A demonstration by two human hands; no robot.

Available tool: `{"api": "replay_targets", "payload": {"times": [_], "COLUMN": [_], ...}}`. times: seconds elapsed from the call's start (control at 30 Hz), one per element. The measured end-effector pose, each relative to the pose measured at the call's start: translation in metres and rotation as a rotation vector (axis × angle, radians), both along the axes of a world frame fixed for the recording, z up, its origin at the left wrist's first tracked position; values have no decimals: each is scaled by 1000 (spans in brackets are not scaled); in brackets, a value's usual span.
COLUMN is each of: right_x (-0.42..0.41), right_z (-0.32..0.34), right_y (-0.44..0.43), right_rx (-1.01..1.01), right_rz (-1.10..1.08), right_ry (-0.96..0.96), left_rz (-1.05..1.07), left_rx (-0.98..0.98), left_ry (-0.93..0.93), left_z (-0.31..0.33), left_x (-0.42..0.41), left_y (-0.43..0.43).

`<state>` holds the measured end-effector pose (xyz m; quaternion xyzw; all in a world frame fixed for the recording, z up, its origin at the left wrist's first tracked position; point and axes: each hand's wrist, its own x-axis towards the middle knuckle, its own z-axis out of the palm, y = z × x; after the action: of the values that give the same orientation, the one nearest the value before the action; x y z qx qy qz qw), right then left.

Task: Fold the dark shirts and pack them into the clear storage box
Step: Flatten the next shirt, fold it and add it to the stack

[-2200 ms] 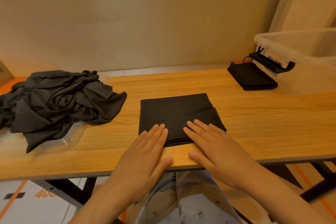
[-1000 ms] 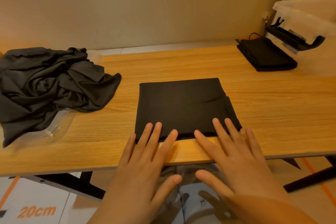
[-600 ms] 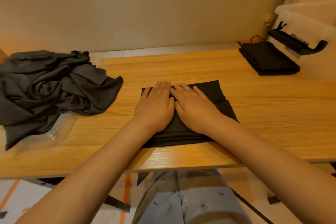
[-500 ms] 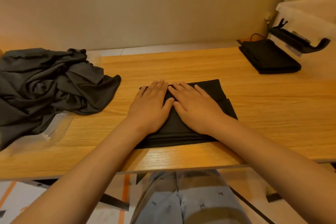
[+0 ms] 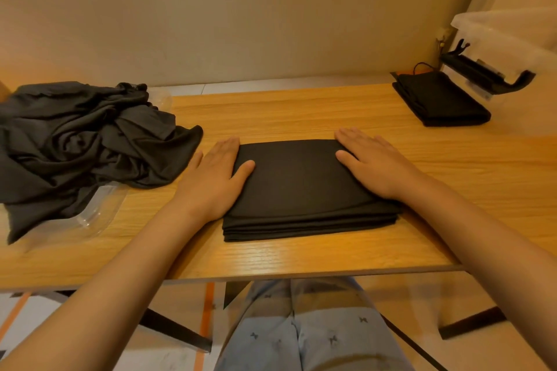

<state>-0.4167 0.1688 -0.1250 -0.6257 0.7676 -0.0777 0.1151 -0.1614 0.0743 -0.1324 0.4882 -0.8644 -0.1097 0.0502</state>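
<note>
A folded black shirt [image 5: 301,190] lies in a neat rectangle near the front edge of the wooden table [image 5: 301,111]. My left hand [image 5: 215,178] lies flat at its left edge, thumb on the cloth. My right hand [image 5: 376,166] presses flat on its right side. A second folded dark shirt [image 5: 440,99] lies at the back right. Beside it stands the clear storage box [image 5: 518,39] with a black latch [image 5: 485,75]. A heap of unfolded dark shirts [image 5: 81,141] sits at the left.
A clear plastic lid [image 5: 90,214] lies under the heap of shirts at the left. A beige wall runs close behind the table. My knees in light patterned trousers [image 5: 301,334] are under the front edge.
My hands have slid apart from the middle of the folded shirt to its left and right edges. The shirt lies flatter and squarer.
</note>
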Motion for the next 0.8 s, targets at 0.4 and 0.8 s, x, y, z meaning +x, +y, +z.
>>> {"api": "replay_targets", "payload": {"times": [0.4, 0.8], "right_x": [30, 110], "right_z": [18, 42], "right_y": [64, 120], "right_rx": [-56, -47], "right_rz": [403, 270], "right_ry": [17, -85], "left_rz": [-377, -302], "left_rx": [-56, -268], "left_ry": [-69, -210], "left_z": [16, 30], "left_x": [-2, 50], "left_y": [103, 47]}}
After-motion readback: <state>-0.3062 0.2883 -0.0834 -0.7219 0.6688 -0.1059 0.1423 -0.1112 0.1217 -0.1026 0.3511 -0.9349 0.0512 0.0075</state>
